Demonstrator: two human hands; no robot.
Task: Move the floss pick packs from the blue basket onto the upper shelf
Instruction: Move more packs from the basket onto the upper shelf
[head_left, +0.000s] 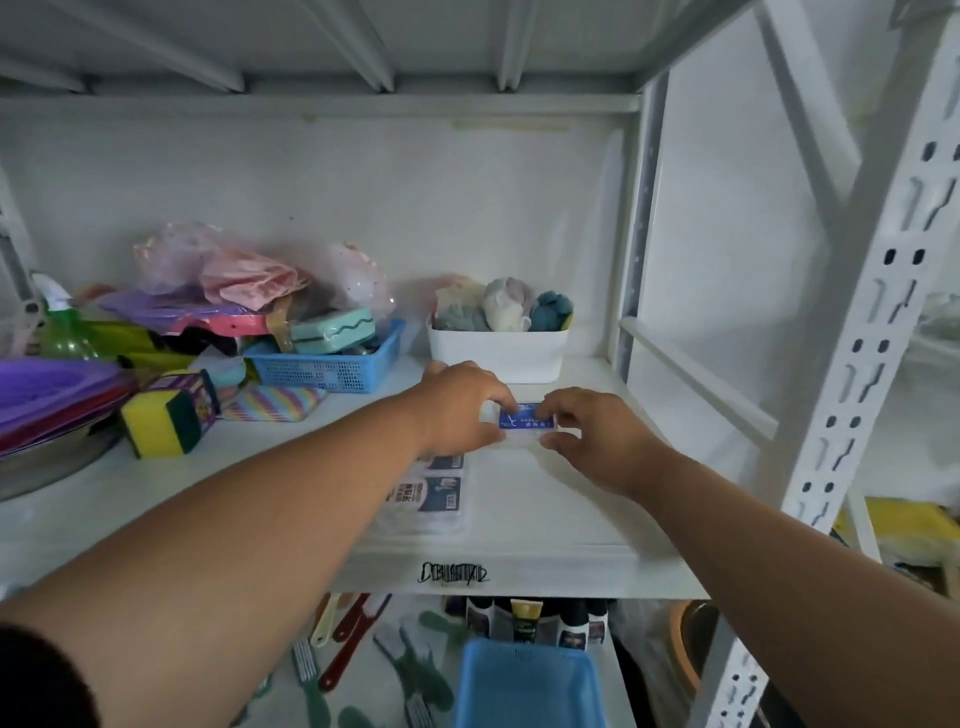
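Both hands are pinching one blue-labelled floss pick pack (522, 422) on the upper shelf (545, 519): our left hand (460, 405) and right hand (592, 434) at its ends. We're setting it beside packs already lying there (434, 491). Next we're probably letting go, reaching to the blue basket (524, 686) below.

Back of my shelf: white plastic tub (497, 353) packed with rolled cloths in grey, cream and teal. To its left, a blue perforated plastic basket (327, 368) holding a mint-green sponge (332, 328), crumpled pink plastic bags (244, 270) heaped behind. Nearer me on the left, a yellow-and-green scouring sponge (158, 422) beside stacked purple plastic plates (49, 397). Below, red-handled forks (345, 647) lie loose.
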